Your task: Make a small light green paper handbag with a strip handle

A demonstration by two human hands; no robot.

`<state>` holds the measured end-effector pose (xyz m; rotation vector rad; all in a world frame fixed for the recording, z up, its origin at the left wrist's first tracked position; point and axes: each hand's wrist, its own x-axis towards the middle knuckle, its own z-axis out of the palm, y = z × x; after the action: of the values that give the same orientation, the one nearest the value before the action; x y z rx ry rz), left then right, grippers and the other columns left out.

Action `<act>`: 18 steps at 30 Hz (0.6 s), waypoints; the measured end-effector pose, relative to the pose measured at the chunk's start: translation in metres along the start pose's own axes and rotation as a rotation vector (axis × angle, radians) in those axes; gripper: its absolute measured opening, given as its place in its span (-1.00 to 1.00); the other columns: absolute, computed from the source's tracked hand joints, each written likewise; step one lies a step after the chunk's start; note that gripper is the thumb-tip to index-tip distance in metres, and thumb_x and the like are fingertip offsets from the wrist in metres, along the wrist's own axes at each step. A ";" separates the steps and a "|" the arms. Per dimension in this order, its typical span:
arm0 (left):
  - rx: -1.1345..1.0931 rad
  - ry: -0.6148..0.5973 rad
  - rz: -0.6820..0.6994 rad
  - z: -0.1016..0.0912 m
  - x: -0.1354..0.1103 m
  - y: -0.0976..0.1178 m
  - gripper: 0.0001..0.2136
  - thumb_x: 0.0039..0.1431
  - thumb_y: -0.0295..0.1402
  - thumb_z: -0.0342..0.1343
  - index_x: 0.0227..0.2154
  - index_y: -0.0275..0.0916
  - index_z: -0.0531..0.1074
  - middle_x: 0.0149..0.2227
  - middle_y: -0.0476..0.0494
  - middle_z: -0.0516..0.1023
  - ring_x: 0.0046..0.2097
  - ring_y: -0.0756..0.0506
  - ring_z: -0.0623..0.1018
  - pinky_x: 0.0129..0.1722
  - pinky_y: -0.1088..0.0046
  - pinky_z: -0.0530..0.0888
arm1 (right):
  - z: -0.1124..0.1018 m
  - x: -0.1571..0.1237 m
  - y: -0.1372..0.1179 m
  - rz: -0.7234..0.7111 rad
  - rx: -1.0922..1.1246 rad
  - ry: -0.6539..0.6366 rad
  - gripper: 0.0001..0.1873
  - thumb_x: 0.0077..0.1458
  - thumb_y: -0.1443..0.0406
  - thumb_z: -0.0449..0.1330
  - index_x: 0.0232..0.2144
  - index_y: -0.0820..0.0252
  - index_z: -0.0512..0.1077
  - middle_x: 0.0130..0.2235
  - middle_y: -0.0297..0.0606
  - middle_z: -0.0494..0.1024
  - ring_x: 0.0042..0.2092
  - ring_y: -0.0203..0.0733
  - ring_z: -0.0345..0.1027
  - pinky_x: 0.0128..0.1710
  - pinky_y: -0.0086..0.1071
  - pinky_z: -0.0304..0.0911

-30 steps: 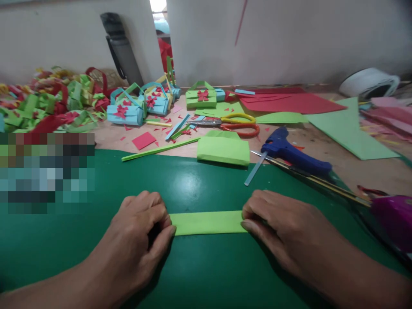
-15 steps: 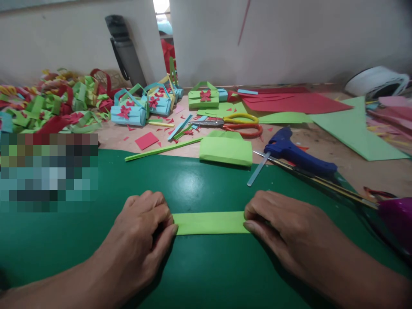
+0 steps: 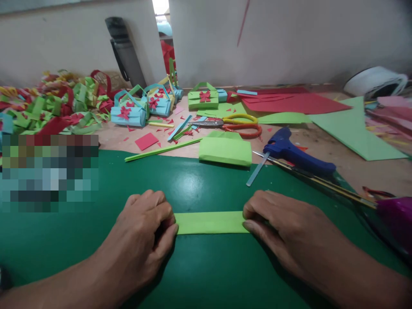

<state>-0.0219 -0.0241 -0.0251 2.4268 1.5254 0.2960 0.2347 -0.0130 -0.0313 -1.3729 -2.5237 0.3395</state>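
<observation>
The folded green strip lies flat on the green mat, in the lower middle of the frame, with one hand at each end. The left hand is curled, and its thumb and bent fingers grip the left end. The right hand covers the right end, with the thumb at the lower edge and the fingers closed over the top.

The strip is thin paper in several layers. I judge it very light, a little springy at the folds, and easy to crease or tear. It is best held at the two ends, with flat fingertips.

In the upper middle stand small paper baskets with handles and red bows, a blue basket and a green basket. They seem empty, but their insides are hardly visible from here.
</observation>
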 end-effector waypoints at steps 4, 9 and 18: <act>0.080 -0.019 0.055 -0.003 0.001 -0.002 -0.82 0.15 -0.45 -0.11 -0.23 -0.17 0.33 -0.39 -0.06 0.37 -0.35 -0.09 0.33 -0.34 0.35 0.19 | -0.001 0.001 -0.001 0.044 0.019 -0.010 -0.90 0.06 0.39 0.07 -0.48 0.13 0.26 -0.49 -0.34 0.34 -0.45 -0.21 0.19 -0.47 -0.39 0.02; 0.351 -0.157 0.266 -0.013 0.014 0.004 -0.46 0.12 -0.42 -0.04 0.13 0.23 0.09 -0.42 -0.04 0.37 -0.49 -0.07 0.31 -0.43 0.38 0.16 | -0.008 0.002 -0.006 0.111 0.052 -0.090 -0.84 0.03 0.49 0.04 -0.49 0.14 0.24 -0.48 -0.36 0.33 -0.44 -0.25 0.17 -0.44 -0.41 0.00; 0.545 -0.253 0.495 -0.021 0.032 0.032 -0.29 0.00 -0.59 -0.02 0.14 0.28 0.02 -0.37 -0.08 0.43 -0.46 -0.11 0.37 -0.44 0.37 0.19 | -0.010 0.000 -0.006 0.117 0.087 -0.079 -0.84 0.04 0.48 0.06 -0.47 0.15 0.20 -0.46 -0.38 0.31 -0.42 -0.29 0.14 -0.43 -0.42 -0.03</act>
<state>0.0129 -0.0065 0.0059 3.0956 0.9652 -0.3819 0.2333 -0.0149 -0.0198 -1.5045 -2.4633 0.5300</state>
